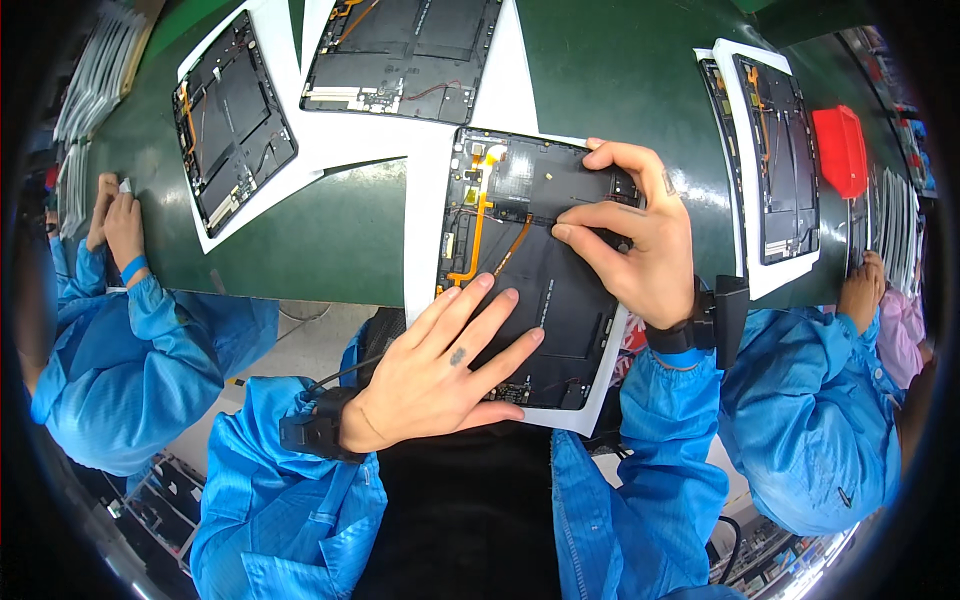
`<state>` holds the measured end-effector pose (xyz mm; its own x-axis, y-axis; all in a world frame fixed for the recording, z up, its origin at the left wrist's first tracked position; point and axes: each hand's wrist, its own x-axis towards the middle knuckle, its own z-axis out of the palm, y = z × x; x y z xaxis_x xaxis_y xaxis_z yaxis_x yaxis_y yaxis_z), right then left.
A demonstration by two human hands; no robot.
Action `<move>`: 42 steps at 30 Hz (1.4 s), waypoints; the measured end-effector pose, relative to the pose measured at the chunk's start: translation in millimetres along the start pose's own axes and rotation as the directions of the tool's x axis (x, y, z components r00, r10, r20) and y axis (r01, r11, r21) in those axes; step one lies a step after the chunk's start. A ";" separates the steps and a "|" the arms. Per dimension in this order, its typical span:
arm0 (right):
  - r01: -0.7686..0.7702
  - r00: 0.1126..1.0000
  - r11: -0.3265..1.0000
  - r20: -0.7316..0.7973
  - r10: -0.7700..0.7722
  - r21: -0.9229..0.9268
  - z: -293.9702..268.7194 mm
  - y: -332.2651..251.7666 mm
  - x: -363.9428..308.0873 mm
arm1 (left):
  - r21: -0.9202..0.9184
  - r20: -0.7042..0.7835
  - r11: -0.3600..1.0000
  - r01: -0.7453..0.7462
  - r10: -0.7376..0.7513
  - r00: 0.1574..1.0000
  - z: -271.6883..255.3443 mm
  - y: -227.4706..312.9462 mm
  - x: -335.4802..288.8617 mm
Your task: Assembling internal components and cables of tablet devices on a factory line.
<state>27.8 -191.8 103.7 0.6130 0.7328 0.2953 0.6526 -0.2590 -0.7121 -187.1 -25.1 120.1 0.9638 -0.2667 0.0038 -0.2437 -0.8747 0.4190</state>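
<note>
An opened tablet housing (572, 285) lies in front of me on white paper (422, 215), its black inside facing up. My left hand (440, 365) rests flat on its lower left part with fingers spread. Along the left side of the housing runs an orange ribbon cable (480, 235), and a thinner brown flex strip (515, 246) slants across the middle. My right hand (645, 235) is over the upper right part. Its thumb and index finger pinch together just above the housing's middle; whatever is between them is too small to make out. Its other fingers reach over the upper right edge.
Other opened tablet housings (238, 125) (400, 55) (785, 160) lie on paper on the green table (620, 70). A red bin (840, 152) stands at the right. Co-workers in blue sleeves sit on both sides, one person's hands (122, 225) at the left. Stacked pale sheets (100, 80) stand far left.
</note>
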 end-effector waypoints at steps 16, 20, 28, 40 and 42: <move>-0.031 0.999 0.999 0.012 0.031 0.018 0.9 -1.6 -0.6 | 0.124 -0.112 0.988 0.087 -0.073 0.991 -4.9 -6.3 41.1; -0.039 0.999 0.999 0.028 0.040 -0.008 0.0 -0.5 1.6 | 0.149 -0.182 0.982 0.115 -0.087 0.979 -4.6 -16.7 54.7; -0.045 0.999 0.998 0.006 0.045 0.034 -1.9 1.8 2.9 | -0.034 -0.262 0.999 0.031 -0.039 0.964 -18.3 -22.8 40.0; 0.048 0.999 0.960 0.030 -0.042 -0.277 3.3 -13.3 3.5 | -0.936 0.089 0.257 0.242 -0.490 0.867 48.7 -41.6 -75.2; 0.065 0.998 0.959 0.031 -0.059 -0.277 4.8 -14.7 3.5 | -0.966 0.155 0.121 0.230 -0.440 0.884 61.6 -36.3 -67.3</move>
<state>18.2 -182.4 112.2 0.5599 0.7656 0.3169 0.7886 -0.3751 -0.4872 -249.8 -0.4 48.8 0.9428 0.0861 -0.3221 0.2968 0.2236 0.9284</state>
